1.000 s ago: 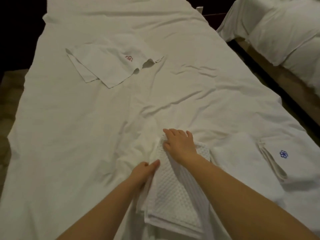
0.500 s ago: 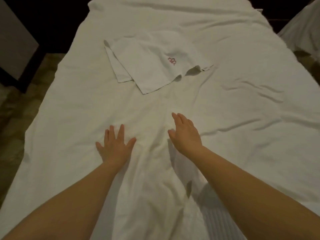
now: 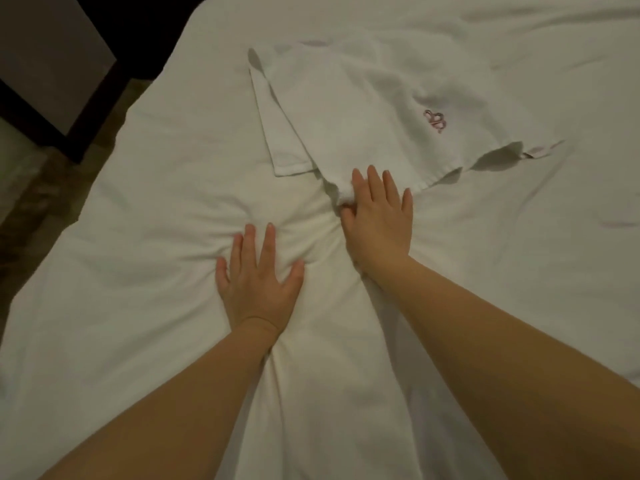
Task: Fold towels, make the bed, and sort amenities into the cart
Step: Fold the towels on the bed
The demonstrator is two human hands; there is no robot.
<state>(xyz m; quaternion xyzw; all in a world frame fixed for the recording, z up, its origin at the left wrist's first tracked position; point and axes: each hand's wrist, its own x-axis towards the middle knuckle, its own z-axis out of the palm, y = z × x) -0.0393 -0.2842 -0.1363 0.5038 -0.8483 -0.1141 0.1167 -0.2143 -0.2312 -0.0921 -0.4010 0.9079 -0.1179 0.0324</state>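
Note:
A white folded towel (image 3: 374,109) with a pink embroidered logo (image 3: 435,120) lies askew on the white bed sheet (image 3: 149,209). A second layer sticks out at its left side. My right hand (image 3: 379,220) lies on the towel's near corner, fingers stretched over the cloth. The corner is bunched between thumb and index finger. My left hand (image 3: 258,282) presses flat on the sheet just left of it with fingers spread, and the sheet wrinkles around it.
The bed's left edge runs diagonally from top centre to lower left. Beyond it stands a dark-framed piece of furniture (image 3: 52,64) on patterned floor (image 3: 31,202). Wrinkled sheet stretches away to the right of the towel.
Both hands left the waffle towel near me and moved forward across the bed. The right hand reached the logo towel's corner, and the left hand came down flat on the sheet.

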